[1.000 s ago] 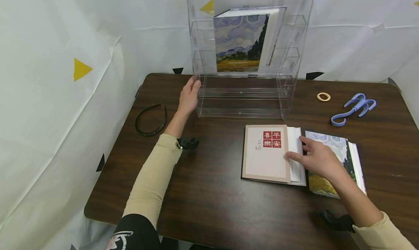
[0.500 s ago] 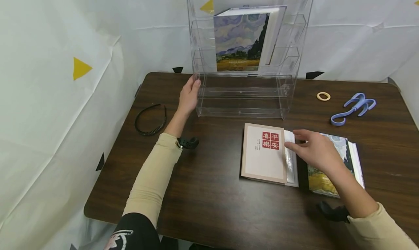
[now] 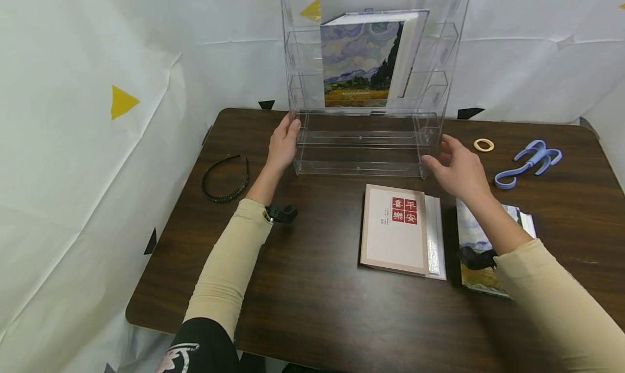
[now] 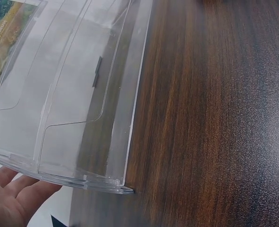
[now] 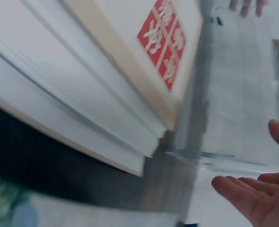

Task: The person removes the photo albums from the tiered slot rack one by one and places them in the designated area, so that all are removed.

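Note:
A clear acrylic display rack [image 3: 361,168] stands at the back of the table. My left hand [image 3: 283,144] rests on its left side; in the left wrist view the fingers [image 4: 33,194] lie extended along the outside of the side panel. At the rack's lower right side is my right hand [image 3: 456,166], thumb and fingers spread apart, holding nothing. A beige book [image 3: 395,229] with a red square of characters lies on the table in front of the rack, its white inner pages showing at the right. On a rack shelf leans an album [image 3: 358,63] with a landscape painting cover.
Under my right forearm lies a second painted album [image 3: 471,221], partly hidden. A wooden ring [image 3: 483,145] and a blue claw-shaped object [image 3: 529,161] are at the back right. A black headband [image 3: 224,196] lies left of my left arm. White sheeting [image 3: 527,80] hangs behind the table.
My right hand has let go of the beige book and moved away from me to the rack's right side. The book has shifted slightly left. My left hand has stayed on the rack.

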A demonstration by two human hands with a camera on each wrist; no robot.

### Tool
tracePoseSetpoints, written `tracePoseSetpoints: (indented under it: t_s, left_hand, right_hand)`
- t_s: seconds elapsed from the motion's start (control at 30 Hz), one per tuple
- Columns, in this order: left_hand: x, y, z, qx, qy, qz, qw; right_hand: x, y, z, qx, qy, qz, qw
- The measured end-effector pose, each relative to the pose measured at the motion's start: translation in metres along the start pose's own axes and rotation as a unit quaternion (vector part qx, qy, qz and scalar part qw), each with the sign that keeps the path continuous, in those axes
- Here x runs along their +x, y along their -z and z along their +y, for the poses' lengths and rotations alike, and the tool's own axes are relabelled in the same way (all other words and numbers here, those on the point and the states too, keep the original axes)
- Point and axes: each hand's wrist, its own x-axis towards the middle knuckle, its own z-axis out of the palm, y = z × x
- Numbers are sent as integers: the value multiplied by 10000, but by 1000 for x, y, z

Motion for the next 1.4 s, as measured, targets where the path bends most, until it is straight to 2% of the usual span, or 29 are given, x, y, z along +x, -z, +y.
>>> tracePoseSetpoints:
  t_s: [0.13, 0.3, 0.5, 0.57, 0.6, 0.67, 0.7, 0.77, 0.8, 0.87, 0.9, 0.97, 1.03, 1.1, 1.2, 1.27, 1.4]
  left_hand:
    - [-1, 0, -1, 19, 7, 16, 10000]
    - [-1, 1, -2, 27, -73, 36, 10000]
    - [2, 5, -1, -42, -23, -192, 9998]
    - [3, 5, 3, -76, -93, -58, 9999]
    - [2, 5, 6, -69, -167, 110, 9998]
    - [0, 4, 14, 14, -537, 689, 9962]
    - [0, 2, 20, 78, -817, 1044, 9911]
    - [-1, 0, 33, 266, -1488, 1685, 9740]
    - [-1, -2, 40, 343, -1852, 1906, 9634]
    - [2, -5, 55, 467, -2589, 2078, 9421]
    - [4, -6, 62, 488, -2837, 2011, 9363]
    - [9, -9, 76, 446, -3130, 1691, 9335]
    - [14, -11, 87, 388, -3081, 1293, 9417]
    - [18, -12, 96, 231, -2713, 882, 9582]
    - [27, -13, 106, 28, -2135, 403, 9761]
    - [33, -16, 110, -79, -1864, 209, 9822]
    - [42, -23, 110, -136, -1632, 24, 9865]
  right_hand:
    - [19, -10, 9, 188, -102, -376, 9991]
    - [33, -21, 22, 353, -18, -455, 9983]
    - [38, -28, 30, 439, -142, -538, 9975]
    - [38, -29, 31, 470, -187, -516, 9974]
    - [38, -29, 31, 478, -201, -511, 9973]
    - [38, -30, 30, 486, -209, -526, 9972]
    - [38, -30, 29, 489, -208, -540, 9971]
    - [38, -30, 29, 489, -211, -559, 9970]
    - [38, -30, 29, 481, -208, -546, 9971]
    - [38, -30, 29, 460, -204, -456, 9977]
    - [37, -30, 30, 447, -199, -380, 9981]
    - [36, -28, 31, 451, -184, -155, 9987]
    - [35, -27, 31, 477, -136, 88, 9987]
    - [34, -27, 29, 539, -65, 239, 9982]
    - [32, -26, 27, 513, 28, 223, 9984]
    - [30, -25, 26, 444, 36, 86, 9990]
    - [28, -23, 28, 286, -23, -115, 9995]
